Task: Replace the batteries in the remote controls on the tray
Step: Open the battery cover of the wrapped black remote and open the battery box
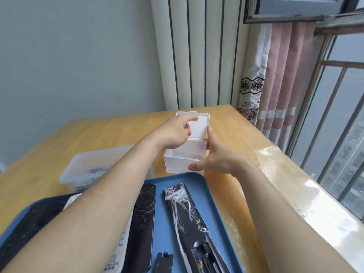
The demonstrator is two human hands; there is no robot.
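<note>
On the table point(98, 134), nearest, a tray point(213, 203) with remote controls point(143, 213) side by side and a loose battery cover point(164, 263) just left of the near end of the rightmost remote point(183, 209). Just behind the tray's far right corner, a hinged box point(183, 162), lid point(199, 129) raised at its far side, left hand point(175, 134) at the lid, right hand point(218, 156) around the box's right wall; left of the box, a storage bin point(82, 168).
</note>
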